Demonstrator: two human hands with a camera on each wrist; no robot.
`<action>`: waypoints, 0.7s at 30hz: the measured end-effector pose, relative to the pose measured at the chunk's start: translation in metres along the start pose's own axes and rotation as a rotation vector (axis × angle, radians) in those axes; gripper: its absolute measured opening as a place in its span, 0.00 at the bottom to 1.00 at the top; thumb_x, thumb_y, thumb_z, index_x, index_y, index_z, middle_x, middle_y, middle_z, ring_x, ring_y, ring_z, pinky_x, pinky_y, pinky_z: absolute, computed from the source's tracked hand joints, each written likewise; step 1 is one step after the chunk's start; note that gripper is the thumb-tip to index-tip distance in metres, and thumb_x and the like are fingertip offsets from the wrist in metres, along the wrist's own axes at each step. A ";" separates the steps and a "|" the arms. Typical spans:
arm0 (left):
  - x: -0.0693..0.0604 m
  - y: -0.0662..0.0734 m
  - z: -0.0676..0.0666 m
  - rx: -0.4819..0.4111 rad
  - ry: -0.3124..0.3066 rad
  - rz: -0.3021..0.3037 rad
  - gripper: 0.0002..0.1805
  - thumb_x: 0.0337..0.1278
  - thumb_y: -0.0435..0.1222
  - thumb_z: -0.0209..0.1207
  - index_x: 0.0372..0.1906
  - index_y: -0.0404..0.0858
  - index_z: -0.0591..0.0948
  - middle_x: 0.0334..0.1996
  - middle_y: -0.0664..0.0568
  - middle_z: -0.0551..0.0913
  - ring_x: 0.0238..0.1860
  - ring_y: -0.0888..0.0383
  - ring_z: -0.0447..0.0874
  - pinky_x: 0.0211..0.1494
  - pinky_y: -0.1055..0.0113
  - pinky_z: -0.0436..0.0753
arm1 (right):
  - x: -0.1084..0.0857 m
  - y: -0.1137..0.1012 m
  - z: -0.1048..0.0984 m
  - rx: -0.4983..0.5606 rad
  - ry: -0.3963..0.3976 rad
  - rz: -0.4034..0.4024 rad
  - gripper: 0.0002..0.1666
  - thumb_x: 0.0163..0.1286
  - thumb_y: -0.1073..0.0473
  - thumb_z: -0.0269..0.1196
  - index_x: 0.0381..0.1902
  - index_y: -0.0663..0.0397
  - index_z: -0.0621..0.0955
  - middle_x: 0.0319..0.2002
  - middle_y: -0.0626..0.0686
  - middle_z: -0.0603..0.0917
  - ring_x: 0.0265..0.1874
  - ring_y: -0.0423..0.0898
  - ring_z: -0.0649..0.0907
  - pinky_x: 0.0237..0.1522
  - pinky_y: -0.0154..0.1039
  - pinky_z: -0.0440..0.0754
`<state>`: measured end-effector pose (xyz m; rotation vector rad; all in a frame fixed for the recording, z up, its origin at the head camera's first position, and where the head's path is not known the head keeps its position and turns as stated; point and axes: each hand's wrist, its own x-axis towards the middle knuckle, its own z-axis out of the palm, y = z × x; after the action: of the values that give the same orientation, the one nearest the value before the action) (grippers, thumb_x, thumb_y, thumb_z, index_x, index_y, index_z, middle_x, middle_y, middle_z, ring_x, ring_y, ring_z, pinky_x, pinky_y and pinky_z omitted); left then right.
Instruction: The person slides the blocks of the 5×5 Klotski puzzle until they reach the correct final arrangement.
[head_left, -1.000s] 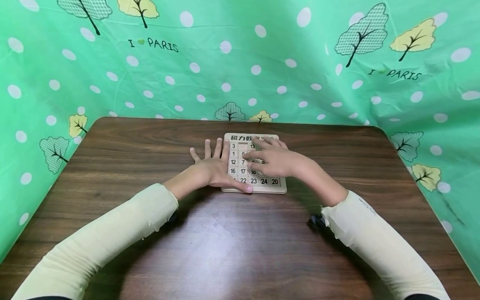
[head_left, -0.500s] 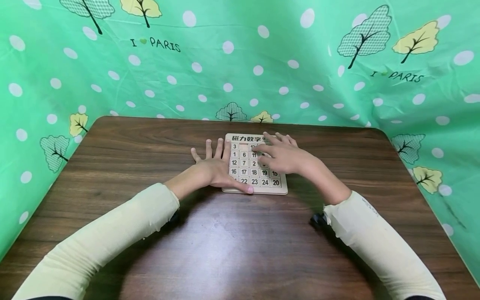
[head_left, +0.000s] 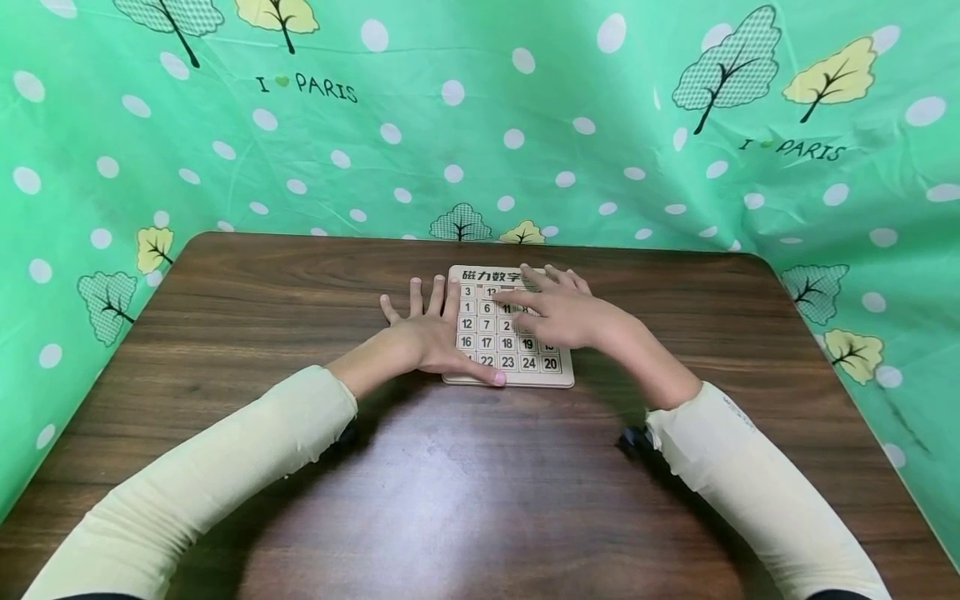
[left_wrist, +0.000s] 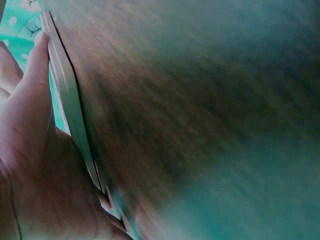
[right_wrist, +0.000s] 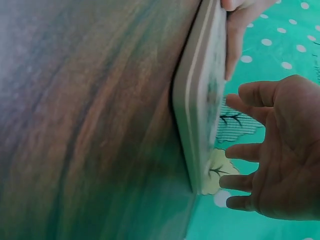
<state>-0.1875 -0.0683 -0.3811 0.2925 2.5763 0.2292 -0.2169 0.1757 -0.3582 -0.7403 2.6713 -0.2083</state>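
A number sliding puzzle [head_left: 517, 382] lies flat on the table, its pale board bearing square numbered tiles and a printed title along the top. My left hand [head_left: 427, 342] rests at its left side with fingers spread, the thumb lying over the bottom edge. My right hand [head_left: 573, 312] reaches over the upper right, its index fingertip at the 13 tile [head_left: 491, 292] in the top row. Several tiles on the right are hidden under that hand. In the right wrist view, the puzzle [right_wrist: 192, 100] shows edge-on beside the extended fingers.
The brown wooden table [head_left: 435, 483] has rounded far corners. A green cloth [head_left: 480, 125] with white dots and printed trees hangs behind it and along both sides. Pale sleeves [head_left: 225, 454] cover both forearms.
The 13 tile has slid left into the gap beside the 3. My right hand first shifted right, then its index finger moved left with the tile. My left hand stays in place.
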 end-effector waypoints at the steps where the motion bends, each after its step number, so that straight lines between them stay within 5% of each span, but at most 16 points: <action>1: 0.000 0.000 0.000 0.000 -0.001 0.002 0.97 0.34 0.93 0.63 0.90 0.45 0.19 0.92 0.44 0.17 0.91 0.32 0.13 0.82 0.13 0.27 | -0.002 0.000 -0.001 0.000 0.007 0.001 0.32 0.90 0.36 0.48 0.85 0.24 0.75 0.94 0.64 0.48 0.90 0.80 0.47 0.87 0.84 0.41; 8: 0.000 -0.001 -0.001 0.005 0.001 -0.001 0.97 0.34 0.93 0.62 0.90 0.45 0.19 0.92 0.43 0.17 0.91 0.31 0.13 0.82 0.12 0.28 | -0.016 -0.010 -0.013 -0.017 -0.007 0.021 0.28 0.91 0.42 0.48 0.79 0.29 0.82 0.94 0.63 0.51 0.91 0.79 0.46 0.87 0.83 0.40; 14: 0.001 -0.001 0.000 0.010 0.003 -0.002 0.97 0.34 0.93 0.62 0.90 0.45 0.19 0.92 0.43 0.18 0.91 0.32 0.13 0.82 0.12 0.28 | -0.007 -0.013 -0.013 -0.018 0.014 0.033 0.32 0.90 0.43 0.48 0.84 0.33 0.77 0.94 0.64 0.49 0.91 0.78 0.47 0.88 0.81 0.39; 21: 0.001 -0.001 0.001 0.004 0.008 -0.002 0.97 0.34 0.92 0.63 0.91 0.45 0.19 0.92 0.44 0.18 0.91 0.32 0.13 0.83 0.12 0.29 | 0.000 -0.011 -0.007 -0.020 -0.019 0.007 0.33 0.90 0.39 0.47 0.88 0.25 0.70 0.94 0.63 0.46 0.91 0.79 0.47 0.88 0.81 0.41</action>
<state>-0.1880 -0.0685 -0.3826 0.2909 2.5847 0.2246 -0.2142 0.1663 -0.3496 -0.7349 2.6617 -0.1729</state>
